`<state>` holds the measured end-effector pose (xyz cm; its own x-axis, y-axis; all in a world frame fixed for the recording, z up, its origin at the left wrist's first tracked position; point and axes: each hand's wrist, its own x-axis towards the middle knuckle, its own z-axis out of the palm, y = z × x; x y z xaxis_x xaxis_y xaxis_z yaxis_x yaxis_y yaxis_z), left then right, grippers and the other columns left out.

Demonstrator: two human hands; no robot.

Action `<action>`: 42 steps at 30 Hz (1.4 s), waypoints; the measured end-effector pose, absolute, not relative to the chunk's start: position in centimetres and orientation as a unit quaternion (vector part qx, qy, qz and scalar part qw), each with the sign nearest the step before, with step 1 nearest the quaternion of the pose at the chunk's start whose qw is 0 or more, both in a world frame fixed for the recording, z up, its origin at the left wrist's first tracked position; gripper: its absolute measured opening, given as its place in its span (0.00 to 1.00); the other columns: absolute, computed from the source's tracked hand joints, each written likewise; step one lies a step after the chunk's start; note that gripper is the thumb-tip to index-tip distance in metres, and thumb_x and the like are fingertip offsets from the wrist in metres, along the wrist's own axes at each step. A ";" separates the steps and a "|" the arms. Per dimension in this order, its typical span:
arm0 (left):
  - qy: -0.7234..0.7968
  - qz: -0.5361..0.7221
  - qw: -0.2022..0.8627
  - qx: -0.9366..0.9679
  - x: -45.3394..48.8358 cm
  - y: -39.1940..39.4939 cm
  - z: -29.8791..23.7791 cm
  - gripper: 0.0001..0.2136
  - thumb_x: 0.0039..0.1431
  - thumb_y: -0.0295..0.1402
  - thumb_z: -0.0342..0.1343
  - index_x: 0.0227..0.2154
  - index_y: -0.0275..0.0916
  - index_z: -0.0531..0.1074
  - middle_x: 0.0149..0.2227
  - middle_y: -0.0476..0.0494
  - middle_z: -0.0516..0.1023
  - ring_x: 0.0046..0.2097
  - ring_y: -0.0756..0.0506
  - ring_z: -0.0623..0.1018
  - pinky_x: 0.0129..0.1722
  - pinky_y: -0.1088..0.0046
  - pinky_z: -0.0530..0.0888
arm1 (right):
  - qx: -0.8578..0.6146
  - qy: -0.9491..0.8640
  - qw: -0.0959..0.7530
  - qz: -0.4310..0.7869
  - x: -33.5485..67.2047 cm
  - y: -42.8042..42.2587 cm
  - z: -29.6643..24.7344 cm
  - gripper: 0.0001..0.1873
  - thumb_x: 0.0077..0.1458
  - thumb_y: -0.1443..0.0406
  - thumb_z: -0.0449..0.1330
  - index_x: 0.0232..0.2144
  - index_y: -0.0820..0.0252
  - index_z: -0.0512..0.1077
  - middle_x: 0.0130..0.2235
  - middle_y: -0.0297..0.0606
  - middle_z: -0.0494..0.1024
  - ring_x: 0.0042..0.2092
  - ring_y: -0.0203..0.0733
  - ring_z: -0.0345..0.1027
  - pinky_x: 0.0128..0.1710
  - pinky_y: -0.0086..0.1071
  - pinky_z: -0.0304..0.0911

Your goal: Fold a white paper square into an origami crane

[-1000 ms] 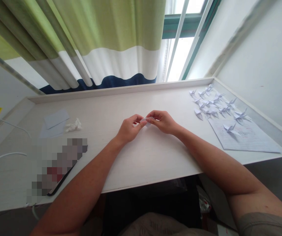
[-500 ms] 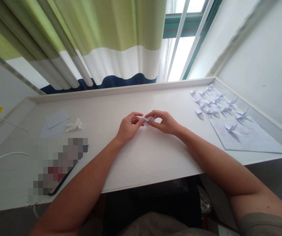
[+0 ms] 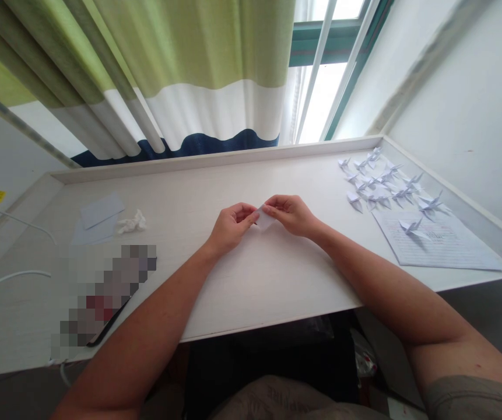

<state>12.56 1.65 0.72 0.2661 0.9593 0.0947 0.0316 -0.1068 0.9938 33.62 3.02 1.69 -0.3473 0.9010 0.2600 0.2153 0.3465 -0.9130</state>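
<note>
Over the middle of the white desk, a small folded piece of white paper is pinched between my two hands. My left hand grips its left edge between thumb and curled fingers. On the other side, my right hand has thumb and forefinger closed on the upper right of the paper. A diamond-like face of the paper shows below the fingertips; its finer folds are too small to make out.
Several folded paper cranes stand at the far right, one on a lined written sheet. To the left lie white paper squares, a crumpled tissue and a blurred-out phone-like object. White cables run along the left edge.
The paper has turned from a partly opened, uneven shape into a flatter diamond between my fingers. My left fingers have curled in closer, and both hands stay in about the same place.
</note>
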 end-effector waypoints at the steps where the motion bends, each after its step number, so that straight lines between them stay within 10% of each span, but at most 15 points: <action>1: 0.416 0.441 0.525 0.597 12.5 1.7 0.8 0.23 0.52 0.53 0.72 0.37 0.38 0.80 0.35 0.42 0.85 0.38 0.44 0.83 0.41 0.67 0.78 | -0.394 -0.712 0.408 0.414 33.7 3.0 1.7 0.24 0.60 0.44 0.64 0.33 0.59 0.79 0.34 0.39 0.83 0.36 0.42 0.72 0.38 0.37 0.66; 30: 0.432 0.461 0.568 0.528 12.4 1.7 1.9 0.15 0.50 0.41 0.71 0.34 0.37 0.78 0.31 0.46 0.83 0.33 0.47 0.82 0.40 0.66 0.80 | -0.352 -0.641 0.436 0.524 33.5 3.1 1.6 0.19 0.58 0.51 0.69 0.41 0.59 0.78 0.37 0.38 0.84 0.38 0.43 0.78 0.42 0.41 0.77; 42: 0.497 0.456 0.519 0.526 12.2 2.1 1.3 0.13 0.54 0.42 0.69 0.32 0.37 0.77 0.27 0.45 0.81 0.31 0.43 0.85 0.29 0.71 0.74 | -0.295 -0.875 0.353 0.152 34.1 2.7 2.2 0.07 0.63 0.60 0.68 0.44 0.51 0.81 0.46 0.42 0.83 0.49 0.52 0.73 0.54 0.49 0.66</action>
